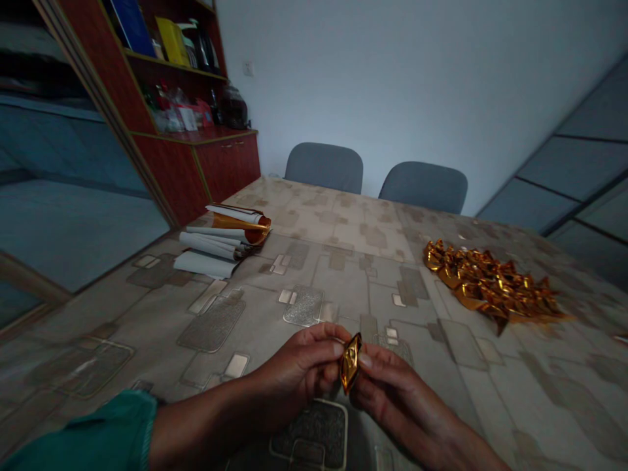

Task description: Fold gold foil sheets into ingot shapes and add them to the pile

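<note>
A small folded gold foil paper piece (350,364), pointed at both ends, is held upright over the near part of the table. My left hand (314,360) pinches its left side between thumb and fingers. From the other side, my right hand (392,386) grips it with the thumb on its right face. To the right on the table lies a cluster of similar folded gold foil pieces (495,284). Farther left rests a stack of curled foil paper sheets (220,239), white on one side and gold on the other.
A patterned tablecloth (333,261) covers the table. Two grey chairs (324,167) stand at its far side, by a pale wall. At the back left is a reddish wooden cabinet (228,167) with shelves holding a glass jar (234,108) and other items.
</note>
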A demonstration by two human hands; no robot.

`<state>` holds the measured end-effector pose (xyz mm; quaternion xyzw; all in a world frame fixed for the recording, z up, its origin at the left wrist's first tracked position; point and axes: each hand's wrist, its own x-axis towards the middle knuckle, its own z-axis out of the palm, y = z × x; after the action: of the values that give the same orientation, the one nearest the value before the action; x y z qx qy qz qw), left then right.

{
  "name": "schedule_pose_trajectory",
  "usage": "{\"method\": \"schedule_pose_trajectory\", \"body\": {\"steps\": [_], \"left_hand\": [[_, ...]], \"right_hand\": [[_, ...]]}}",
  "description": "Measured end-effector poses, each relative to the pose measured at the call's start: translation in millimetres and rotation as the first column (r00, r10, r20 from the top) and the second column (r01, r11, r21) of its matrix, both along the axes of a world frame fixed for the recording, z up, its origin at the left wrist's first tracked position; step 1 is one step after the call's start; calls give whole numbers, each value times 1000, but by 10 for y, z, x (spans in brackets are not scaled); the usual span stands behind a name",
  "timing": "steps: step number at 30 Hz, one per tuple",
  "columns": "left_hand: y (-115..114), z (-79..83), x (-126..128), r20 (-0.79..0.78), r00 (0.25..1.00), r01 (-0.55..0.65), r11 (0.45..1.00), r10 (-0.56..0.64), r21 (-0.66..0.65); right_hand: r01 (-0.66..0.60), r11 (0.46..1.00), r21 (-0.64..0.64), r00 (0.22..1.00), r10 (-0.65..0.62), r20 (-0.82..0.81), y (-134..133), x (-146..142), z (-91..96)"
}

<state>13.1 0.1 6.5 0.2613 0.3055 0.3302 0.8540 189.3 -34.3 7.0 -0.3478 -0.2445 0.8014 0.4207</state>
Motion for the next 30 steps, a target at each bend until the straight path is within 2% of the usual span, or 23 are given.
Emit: {"method": "schedule_pose_trajectory", "body": {"steps": [17,27,30], "left_hand": [[-11,60,-18,-4,999,45,999,-45,20],[-16,66,-10,-161,986,45,997,-34,63],[-13,53,-4,-156,987,34,997,-23,70]], "right_hand": [[-4,1000,3,1000,4,-11,-1,-5,17],[2,1000,1,999,-2,-35,-15,-42,23],[-2,1000,-11,1000,2,-28,-8,-45,35]]}}
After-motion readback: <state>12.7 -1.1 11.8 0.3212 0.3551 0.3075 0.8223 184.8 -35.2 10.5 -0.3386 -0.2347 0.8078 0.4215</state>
